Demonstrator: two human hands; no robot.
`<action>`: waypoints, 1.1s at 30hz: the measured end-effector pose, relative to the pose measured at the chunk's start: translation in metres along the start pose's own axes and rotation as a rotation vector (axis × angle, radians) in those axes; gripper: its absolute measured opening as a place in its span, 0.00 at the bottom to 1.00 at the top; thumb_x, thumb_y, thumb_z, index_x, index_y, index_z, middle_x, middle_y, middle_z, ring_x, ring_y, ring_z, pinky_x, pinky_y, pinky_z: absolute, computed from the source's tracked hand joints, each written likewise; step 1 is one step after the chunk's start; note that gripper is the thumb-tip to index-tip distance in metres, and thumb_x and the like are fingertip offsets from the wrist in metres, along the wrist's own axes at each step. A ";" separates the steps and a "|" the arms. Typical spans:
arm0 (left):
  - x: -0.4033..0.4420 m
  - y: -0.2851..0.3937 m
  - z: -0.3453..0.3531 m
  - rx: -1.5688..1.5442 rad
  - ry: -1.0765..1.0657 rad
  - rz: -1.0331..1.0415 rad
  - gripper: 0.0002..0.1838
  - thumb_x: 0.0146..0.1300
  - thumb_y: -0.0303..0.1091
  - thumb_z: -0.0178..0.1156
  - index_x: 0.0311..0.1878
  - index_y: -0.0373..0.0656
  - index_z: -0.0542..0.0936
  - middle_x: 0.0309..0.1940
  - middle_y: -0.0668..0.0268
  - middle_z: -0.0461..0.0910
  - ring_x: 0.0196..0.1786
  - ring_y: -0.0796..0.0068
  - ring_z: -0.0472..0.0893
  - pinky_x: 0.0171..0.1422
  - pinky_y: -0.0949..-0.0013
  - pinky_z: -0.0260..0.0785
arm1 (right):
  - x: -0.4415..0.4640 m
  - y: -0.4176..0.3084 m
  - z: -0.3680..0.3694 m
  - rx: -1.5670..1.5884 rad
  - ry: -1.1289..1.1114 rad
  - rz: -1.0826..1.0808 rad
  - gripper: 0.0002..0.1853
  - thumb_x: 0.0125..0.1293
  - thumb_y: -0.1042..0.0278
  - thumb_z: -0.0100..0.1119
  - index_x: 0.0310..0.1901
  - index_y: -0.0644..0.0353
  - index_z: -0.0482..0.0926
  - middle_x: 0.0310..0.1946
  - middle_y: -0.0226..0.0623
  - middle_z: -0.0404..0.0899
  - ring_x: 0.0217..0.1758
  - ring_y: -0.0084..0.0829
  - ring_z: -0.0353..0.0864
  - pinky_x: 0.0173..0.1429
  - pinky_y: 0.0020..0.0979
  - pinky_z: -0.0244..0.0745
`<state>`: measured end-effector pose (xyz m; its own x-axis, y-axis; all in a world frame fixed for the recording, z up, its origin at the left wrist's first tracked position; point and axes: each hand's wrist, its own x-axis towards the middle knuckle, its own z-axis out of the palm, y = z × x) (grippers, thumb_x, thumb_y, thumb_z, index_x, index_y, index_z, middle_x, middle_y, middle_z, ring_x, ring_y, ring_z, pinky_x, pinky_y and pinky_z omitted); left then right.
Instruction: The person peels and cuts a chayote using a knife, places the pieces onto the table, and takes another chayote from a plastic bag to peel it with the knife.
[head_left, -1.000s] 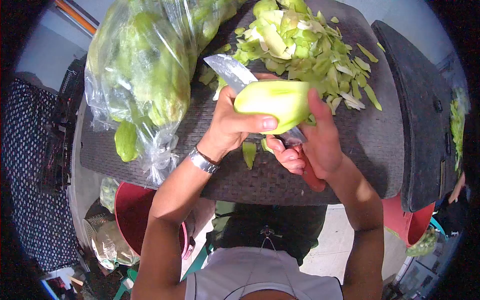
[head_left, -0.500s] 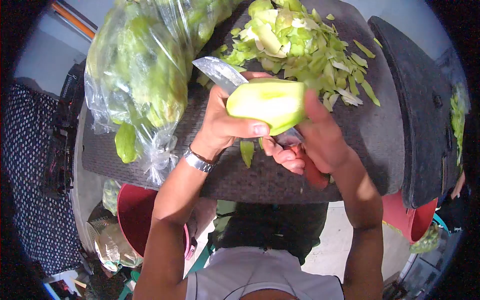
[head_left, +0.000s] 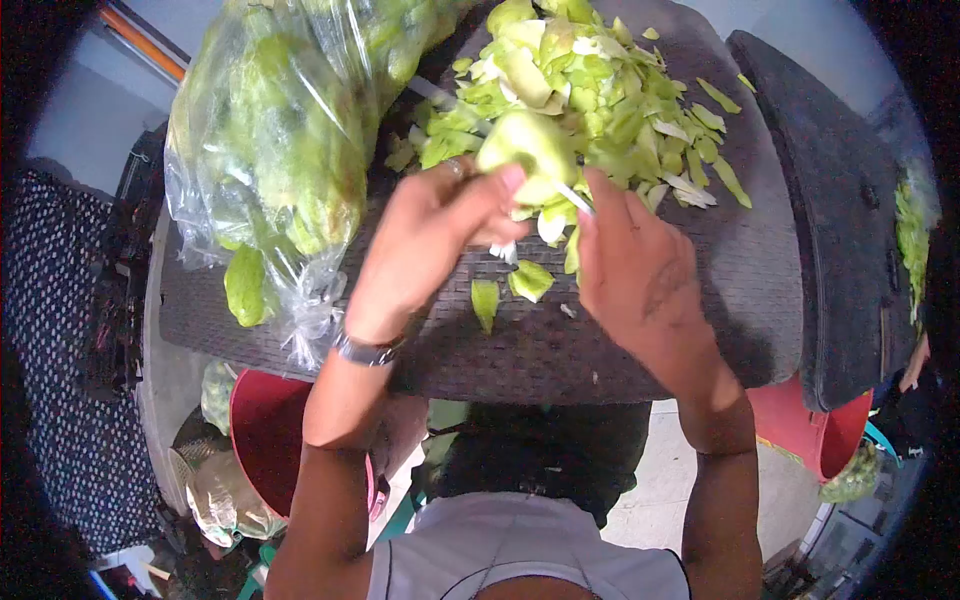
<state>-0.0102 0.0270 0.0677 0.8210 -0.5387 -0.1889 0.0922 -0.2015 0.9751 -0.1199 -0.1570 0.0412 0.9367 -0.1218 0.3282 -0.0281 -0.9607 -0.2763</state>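
My left hand [head_left: 430, 235], with a metal watch on the wrist, grips a pale green peeled fruit [head_left: 530, 150] over the dark woven table [head_left: 480, 365]. My right hand [head_left: 640, 270] is closed on a knife [head_left: 575, 198] whose visible blade part lies against the fruit's lower right side. Its handle is hidden by the hand. Behind the fruit is a heap of green peels [head_left: 610, 95]. Nearer me, loose peel pieces [head_left: 531, 281] lie on the table.
A clear plastic bag [head_left: 270, 150] full of green fruits covers the table's left side. A dark padded chair back [head_left: 800, 230] stands at the right edge. Red tubs [head_left: 265, 430] are below the table on both sides.
The fruit has turned in my left hand and moved slightly up. My right hand has rolled over with the knife, now back side up. Another peel piece lies on the table below the fruit.
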 end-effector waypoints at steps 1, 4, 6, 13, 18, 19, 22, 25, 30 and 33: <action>-0.007 0.009 0.001 0.185 0.055 0.045 0.28 0.65 0.49 0.74 0.55 0.33 0.83 0.42 0.63 0.87 0.41 0.75 0.85 0.48 0.73 0.77 | 0.004 0.005 -0.012 0.007 -0.060 0.015 0.14 0.75 0.55 0.60 0.46 0.57 0.74 0.38 0.40 0.81 0.42 0.46 0.87 0.38 0.47 0.82; -0.014 0.028 -0.008 1.026 0.537 1.006 0.34 0.55 0.53 0.79 0.56 0.36 0.83 0.42 0.60 0.86 0.46 0.62 0.87 0.53 0.64 0.79 | 0.000 0.025 -0.019 0.016 -0.092 -0.100 0.12 0.78 0.56 0.56 0.40 0.55 0.74 0.30 0.39 0.80 0.34 0.47 0.86 0.34 0.46 0.81; 0.001 0.034 -0.009 1.125 0.255 1.119 0.37 0.50 0.55 0.80 0.57 0.38 0.83 0.43 0.57 0.86 0.49 0.54 0.86 0.56 0.58 0.79 | -0.008 0.033 -0.008 -0.024 -0.040 -0.213 0.12 0.78 0.56 0.56 0.38 0.54 0.74 0.26 0.39 0.79 0.29 0.46 0.85 0.31 0.46 0.80; 0.020 -0.017 0.004 1.232 0.081 0.922 0.49 0.39 0.74 0.78 0.57 0.44 0.80 0.34 0.60 0.85 0.35 0.57 0.87 0.42 0.58 0.79 | -0.018 0.031 0.005 -0.014 -0.019 -0.213 0.13 0.75 0.51 0.59 0.37 0.50 0.74 0.23 0.31 0.77 0.24 0.40 0.85 0.28 0.42 0.78; 0.022 -0.037 0.003 1.171 0.183 0.939 0.54 0.38 0.78 0.76 0.60 0.45 0.77 0.28 0.62 0.84 0.30 0.58 0.86 0.36 0.58 0.78 | -0.011 0.022 -0.007 -0.123 -0.075 -0.243 0.17 0.73 0.44 0.60 0.40 0.51 0.76 0.25 0.33 0.80 0.25 0.40 0.86 0.29 0.43 0.79; 0.024 -0.041 0.004 1.150 0.181 0.897 0.54 0.39 0.77 0.76 0.61 0.45 0.77 0.28 0.62 0.84 0.30 0.58 0.86 0.35 0.58 0.78 | -0.006 0.022 -0.013 -0.132 -0.140 -0.227 0.18 0.73 0.43 0.60 0.40 0.51 0.76 0.25 0.33 0.80 0.26 0.40 0.86 0.30 0.43 0.79; 0.030 -0.061 0.005 1.086 0.154 0.899 0.51 0.44 0.73 0.76 0.61 0.43 0.75 0.27 0.62 0.82 0.28 0.60 0.85 0.33 0.60 0.78 | -0.010 0.040 0.002 -0.106 -0.229 -0.271 0.20 0.73 0.41 0.59 0.42 0.52 0.78 0.25 0.32 0.79 0.26 0.38 0.85 0.31 0.42 0.79; 0.035 -0.063 0.008 0.967 0.110 0.945 0.49 0.46 0.66 0.79 0.63 0.41 0.73 0.36 0.57 0.85 0.37 0.57 0.87 0.41 0.58 0.80 | -0.011 0.047 0.011 -0.140 -0.187 -0.291 0.21 0.74 0.40 0.57 0.45 0.53 0.79 0.26 0.31 0.79 0.27 0.36 0.85 0.31 0.39 0.78; 0.027 -0.040 0.008 0.765 0.035 1.009 0.50 0.41 0.57 0.85 0.64 0.40 0.74 0.58 0.48 0.81 0.57 0.48 0.84 0.59 0.51 0.78 | -0.024 0.044 0.014 -0.232 -0.126 -0.275 0.21 0.75 0.45 0.57 0.53 0.56 0.80 0.30 0.34 0.80 0.28 0.37 0.85 0.31 0.36 0.75; 0.014 -0.037 0.008 0.764 0.034 1.121 0.45 0.44 0.51 0.86 0.62 0.39 0.76 0.62 0.44 0.78 0.61 0.45 0.81 0.61 0.51 0.77 | -0.038 0.038 0.016 -0.346 -0.112 -0.287 0.20 0.76 0.52 0.56 0.57 0.59 0.78 0.32 0.37 0.81 0.33 0.39 0.86 0.33 0.38 0.77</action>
<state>-0.0062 0.0203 0.0281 0.2624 -0.6932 0.6713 -0.9531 -0.0774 0.2926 -0.1513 -0.1848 0.0034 0.9551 0.1705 0.2424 0.1409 -0.9808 0.1349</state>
